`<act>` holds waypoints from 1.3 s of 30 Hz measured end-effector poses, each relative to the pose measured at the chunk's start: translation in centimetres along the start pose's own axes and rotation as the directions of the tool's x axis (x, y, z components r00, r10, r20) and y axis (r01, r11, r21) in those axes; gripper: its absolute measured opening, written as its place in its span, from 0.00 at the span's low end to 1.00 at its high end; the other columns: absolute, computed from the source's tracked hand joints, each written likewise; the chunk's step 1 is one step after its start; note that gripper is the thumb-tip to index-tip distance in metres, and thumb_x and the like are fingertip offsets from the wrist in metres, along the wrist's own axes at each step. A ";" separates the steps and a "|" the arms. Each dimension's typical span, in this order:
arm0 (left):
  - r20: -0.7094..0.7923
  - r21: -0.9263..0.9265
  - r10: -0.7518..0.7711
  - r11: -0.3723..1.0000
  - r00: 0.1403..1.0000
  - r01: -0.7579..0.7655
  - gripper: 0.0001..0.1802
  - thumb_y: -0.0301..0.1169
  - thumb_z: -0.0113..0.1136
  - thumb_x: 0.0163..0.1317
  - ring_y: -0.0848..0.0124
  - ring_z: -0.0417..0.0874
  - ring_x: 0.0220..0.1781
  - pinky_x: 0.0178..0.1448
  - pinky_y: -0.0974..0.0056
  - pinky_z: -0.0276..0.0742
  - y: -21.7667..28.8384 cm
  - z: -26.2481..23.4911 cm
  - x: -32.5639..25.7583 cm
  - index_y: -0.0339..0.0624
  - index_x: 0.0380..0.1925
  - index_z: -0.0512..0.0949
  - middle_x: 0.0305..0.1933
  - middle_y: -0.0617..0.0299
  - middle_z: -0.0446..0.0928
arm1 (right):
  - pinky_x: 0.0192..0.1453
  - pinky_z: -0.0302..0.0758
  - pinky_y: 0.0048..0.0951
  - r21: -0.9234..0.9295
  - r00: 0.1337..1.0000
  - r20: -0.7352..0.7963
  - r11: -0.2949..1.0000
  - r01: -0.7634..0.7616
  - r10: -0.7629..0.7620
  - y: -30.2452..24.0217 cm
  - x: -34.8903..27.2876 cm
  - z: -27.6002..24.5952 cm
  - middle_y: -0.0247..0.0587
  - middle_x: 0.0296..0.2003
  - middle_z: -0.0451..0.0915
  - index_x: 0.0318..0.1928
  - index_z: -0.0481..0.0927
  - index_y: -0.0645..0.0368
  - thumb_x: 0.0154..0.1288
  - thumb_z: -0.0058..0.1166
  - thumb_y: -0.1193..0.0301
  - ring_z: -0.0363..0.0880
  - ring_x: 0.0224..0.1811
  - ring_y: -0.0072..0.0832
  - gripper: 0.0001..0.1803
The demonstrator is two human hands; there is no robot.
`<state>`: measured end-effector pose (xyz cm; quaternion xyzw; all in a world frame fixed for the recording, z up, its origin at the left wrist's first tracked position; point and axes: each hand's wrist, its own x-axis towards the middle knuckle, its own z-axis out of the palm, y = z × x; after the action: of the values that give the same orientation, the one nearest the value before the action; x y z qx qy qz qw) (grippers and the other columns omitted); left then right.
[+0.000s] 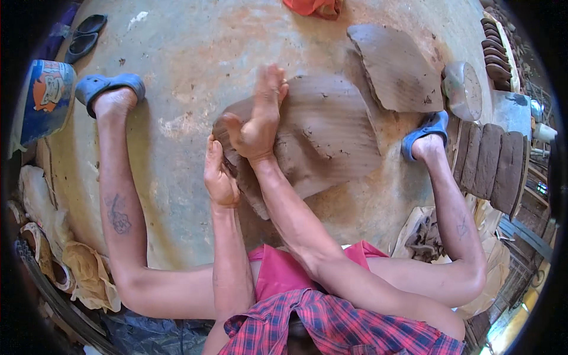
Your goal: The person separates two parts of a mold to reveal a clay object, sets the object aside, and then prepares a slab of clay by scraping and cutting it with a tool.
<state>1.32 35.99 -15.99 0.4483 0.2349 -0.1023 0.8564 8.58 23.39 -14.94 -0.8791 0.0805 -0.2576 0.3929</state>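
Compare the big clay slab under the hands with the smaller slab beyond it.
The big slab lies between the feet, with the left hand at its edge and the right hand on top; the smaller slab lies untouched farther off. Both are flat, brown and ridged.

Orange cloth (313, 7) cut off at top edge, clay slab (319, 133) partly hidden behind right hand (257, 121) — fingertips blurred

Head fisheye, looking steeply down, close.
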 end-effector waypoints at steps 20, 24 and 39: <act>0.268 0.171 0.142 0.966 0.953 -0.192 0.34 0.39 0.49 0.82 0.66 0.51 0.88 0.89 0.59 0.41 3.5 3.9 2.7 0.38 0.82 0.58 0.87 0.57 0.56 | 0.89 0.36 0.53 0.495 0.962 0.214 0.868 0.045 -0.172 3.8 5.8 -2.0 0.38 0.88 0.41 0.87 0.39 0.49 0.82 0.34 0.36 0.36 0.90 0.38 0.48; 0.177 0.122 0.114 0.983 0.977 -0.137 0.34 0.39 0.50 0.82 0.66 0.52 0.87 0.88 0.59 0.43 3.8 2.4 2.2 0.37 0.82 0.59 0.86 0.57 0.58 | 0.89 0.38 0.46 0.587 0.971 0.062 0.795 0.151 -0.230 3.3 5.8 -1.0 0.42 0.87 0.41 0.87 0.44 0.53 0.83 0.41 0.44 0.39 0.89 0.38 0.45; 0.186 0.146 0.102 0.981 0.977 -0.130 0.33 0.41 0.42 0.84 0.63 0.55 0.87 0.89 0.57 0.48 5.0 3.0 1.8 0.39 0.83 0.57 0.86 0.56 0.57 | 0.87 0.44 0.57 0.468 0.939 0.211 0.871 0.148 -0.272 0.7 -2.1 -7.0 0.59 0.85 0.45 0.84 0.57 0.54 0.77 0.35 0.30 0.41 0.88 0.54 0.51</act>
<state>5.76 36.50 -11.78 0.5166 0.1220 -0.1098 0.8403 3.23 19.07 -12.41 -0.7958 -0.1317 -0.1885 0.5602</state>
